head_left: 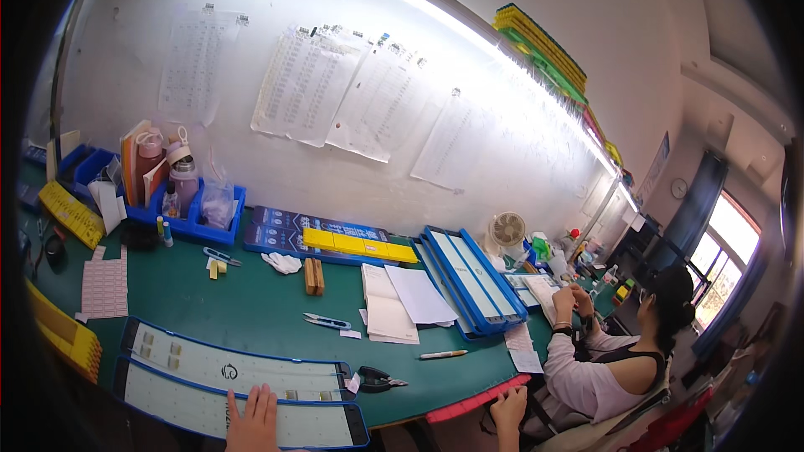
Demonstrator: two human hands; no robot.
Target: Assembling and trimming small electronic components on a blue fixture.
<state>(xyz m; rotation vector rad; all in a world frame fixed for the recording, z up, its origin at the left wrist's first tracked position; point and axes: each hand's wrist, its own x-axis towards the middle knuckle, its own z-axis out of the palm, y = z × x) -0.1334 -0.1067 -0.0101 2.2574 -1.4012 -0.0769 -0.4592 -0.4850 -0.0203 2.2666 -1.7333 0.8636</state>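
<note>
My left hand (pixel 253 420) lies with fingers stretched out on the near panel of a long, pale, blue-edged tray (pixel 327 424). Several small square pieces (pixel 174 350) rest in pairs on its far panel, and a thin strand runs along there. Off the tray's right end, beside the front edge of the table, my right hand (pixel 508 408) is raised with its fingers curled together; whatever they may hold cannot be made out. Black-handled pliers (pixel 378 380) lie against the tray's right end, touching a small white tag (pixel 353 383).
Thread snips (pixel 327 321), a pen (pixel 442 355), papers (pixel 392 310) and wooden blocks (pixel 314 277) lie on the green table (pixel 251 297). More blue trays (pixel 473 280) are stacked at right, where a co-worker (pixel 607 360) sits. Blue bins (pixel 205 230) with bottles stand back left.
</note>
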